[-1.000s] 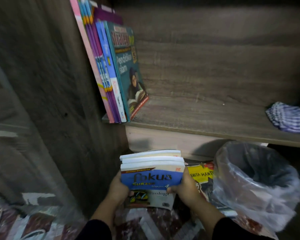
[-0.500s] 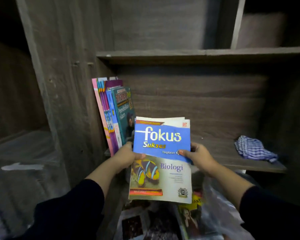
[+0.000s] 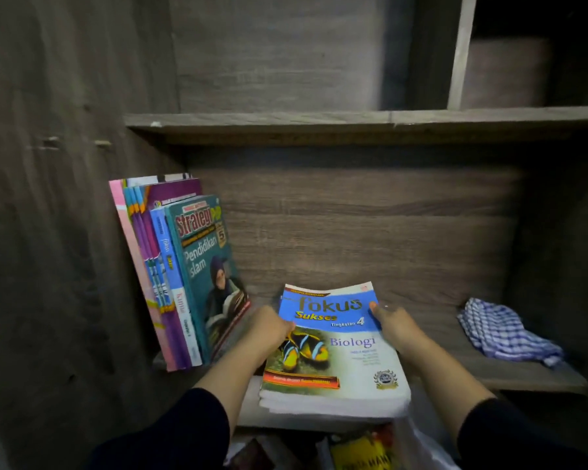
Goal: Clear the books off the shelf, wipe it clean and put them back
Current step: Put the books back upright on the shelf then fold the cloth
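A row of books (image 3: 180,273) is leaning against the left wall (image 3: 65,232) of the shelf (image 3: 455,337), tilted leftward, with the teal Strategi book (image 3: 207,266) at its right end, cover facing out. A checked cloth (image 3: 506,334) is lying crumpled at the right end of the shelf, well apart from the hands. Below the front edge, a yellow book (image 3: 364,452) and a bit of clear plastic bag (image 3: 421,446) are showing, both dim.

Between the leaning row and the cloth, the board is lying bare all the way to the back panel (image 3: 370,225). An upper shelf (image 3: 353,122) is closing the compartment from above, leaving room over the leaning books. The right side is too dark to tell where the wall stands.

A stack (image 3: 333,354) of books, the Fokus Biologi one on top, is lying nearly flat on the front part of the shelf, its near end hanging over the front edge. The left hand (image 3: 269,329) is gripping the stack's left edge, just beside the foot of the Strategi book, thumb on the cover. The right hand (image 3: 392,329) is holding the right edge, thumb pressing the blue band of the cover, fingers hidden underneath.
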Tool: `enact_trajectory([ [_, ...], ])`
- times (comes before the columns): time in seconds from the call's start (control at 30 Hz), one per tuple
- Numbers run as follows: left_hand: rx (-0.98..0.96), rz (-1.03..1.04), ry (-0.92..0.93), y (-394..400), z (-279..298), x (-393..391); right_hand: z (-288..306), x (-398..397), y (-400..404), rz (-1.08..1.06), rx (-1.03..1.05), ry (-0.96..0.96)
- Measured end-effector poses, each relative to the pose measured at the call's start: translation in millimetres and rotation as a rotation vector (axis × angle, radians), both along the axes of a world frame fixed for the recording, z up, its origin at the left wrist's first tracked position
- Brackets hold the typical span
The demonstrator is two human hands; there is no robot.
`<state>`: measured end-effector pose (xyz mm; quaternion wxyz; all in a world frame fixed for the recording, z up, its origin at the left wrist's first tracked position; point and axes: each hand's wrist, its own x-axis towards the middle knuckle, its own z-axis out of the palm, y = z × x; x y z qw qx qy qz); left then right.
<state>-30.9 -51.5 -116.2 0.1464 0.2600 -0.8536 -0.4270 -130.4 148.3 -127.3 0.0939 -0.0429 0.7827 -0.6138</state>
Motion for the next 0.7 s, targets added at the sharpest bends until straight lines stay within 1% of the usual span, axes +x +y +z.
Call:
enact_trajectory([
  [0.03,-0.041,0.026,-0.045,-0.5,2.3,-1.2,-1.9,-1.7,-0.5,-0.003,0.006,-0.01],
  [0.07,-0.03,0.029,-0.076,-2.9,4.0,-1.9,-2.2,-0.5,-0.9,-0.004,0.008,-0.034],
  [0.17,0.156,-0.034,-0.129,-7.2,7.0,0.6,1.1,8.4,-4.2,0.025,-0.044,-0.098],
  [0.27,0.188,-0.049,-0.116,-6.9,5.2,2.4,-0.2,11.7,-5.1,-0.01,-0.027,-0.077],
  [0.33,0.209,-0.01,-0.051,-2.8,9.6,4.0,-0.1,11.1,-3.8,-0.029,0.027,-0.056],
  [0.4,0.273,-0.015,0.02,0.4,15.1,2.1,1.5,10.6,-0.7,-0.057,0.069,-0.05],
  [0.5,0.262,0.039,0.117,10.0,36.5,8.5,4.9,12.9,1.6,-0.072,0.125,-0.04],
  [0.6,0.255,0.109,0.318,0.2,61.3,22.2,6.7,14.6,0.4,-0.048,0.085,-0.046],
  [0.7,0.346,0.216,0.538,-22.8,77.7,32.7,5.8,16.9,-0.2,-0.052,0.068,-0.052],
])
